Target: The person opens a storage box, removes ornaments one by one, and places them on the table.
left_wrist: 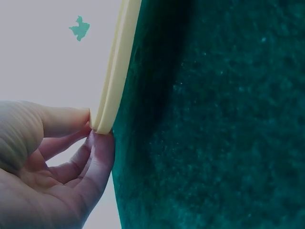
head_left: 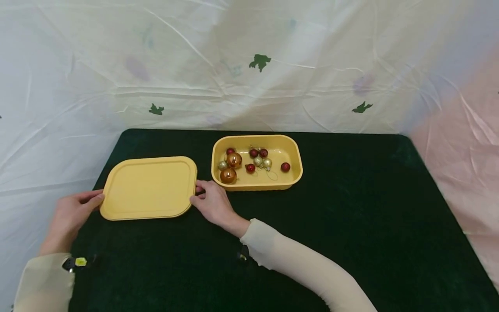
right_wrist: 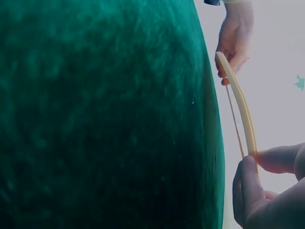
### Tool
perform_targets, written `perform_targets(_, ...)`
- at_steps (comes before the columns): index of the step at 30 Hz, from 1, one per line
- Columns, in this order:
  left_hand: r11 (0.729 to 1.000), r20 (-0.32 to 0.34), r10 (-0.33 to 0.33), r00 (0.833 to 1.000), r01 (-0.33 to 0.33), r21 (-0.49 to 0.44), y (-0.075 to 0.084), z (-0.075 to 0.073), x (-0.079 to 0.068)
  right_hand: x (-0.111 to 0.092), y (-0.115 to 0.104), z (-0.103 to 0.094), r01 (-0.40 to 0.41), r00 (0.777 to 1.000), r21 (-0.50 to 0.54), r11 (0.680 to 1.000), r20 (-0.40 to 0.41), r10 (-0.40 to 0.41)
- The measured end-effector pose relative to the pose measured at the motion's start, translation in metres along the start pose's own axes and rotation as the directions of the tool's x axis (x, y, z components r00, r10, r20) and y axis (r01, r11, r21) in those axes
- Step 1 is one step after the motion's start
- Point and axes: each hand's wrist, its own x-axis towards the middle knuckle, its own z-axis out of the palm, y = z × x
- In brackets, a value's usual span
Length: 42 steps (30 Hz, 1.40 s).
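A flat yellow lid [head_left: 150,188] with rounded corners is held between both hands at the left of the table. My left hand [head_left: 72,214] pinches its left edge, thumb on top and fingers beneath. At the opposite edge my right hand [head_left: 213,203] pinches the lid the same way. In the left wrist view the lid's rim [left_wrist: 114,71] shows side-on, raised over the cloth. A yellow box [head_left: 294,173] stands just beyond the right hand, without a cover, with small ball ornaments inside: copper [head_left: 234,160], dark red [head_left: 285,167] and pale gold [head_left: 267,163].
A dark green cloth [head_left: 351,216] covers the table. White fabric [head_left: 312,56] with green leaf-like shapes hangs behind it and at the left. Pinkish fabric [head_left: 464,151] hangs along the right side.
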Motion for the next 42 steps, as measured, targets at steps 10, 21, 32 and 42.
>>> perform_targets(10,1.0,0.055,0.011,0.998,-0.011,0.006,-0.001,-0.001,0.007,0.011,0.007,0.004,-0.04,0.998,-0.088,0.995,0.045,0.044)
perform_targets(21,0.998,0.065,0.002,0.998,-0.006,0.06,-0.003,-0.001,0.011,0.016,0.01,0.004,0.02,0.997,-0.194,0.981,0.078,-0.005)
perform_targets(32,1.0,0.046,0.012,0.999,-0.013,0.016,-0.003,-0.001,0.007,-0.006,0.003,0.001,-0.007,0.98,-0.148,0.989,0.194,0.036)
perform_targets(42,0.979,-0.164,0.175,0.971,-0.154,0.13,0.021,0.011,-0.025,-0.033,0.013,-0.01,0.177,0.971,-0.116,0.977,0.181,-0.154)
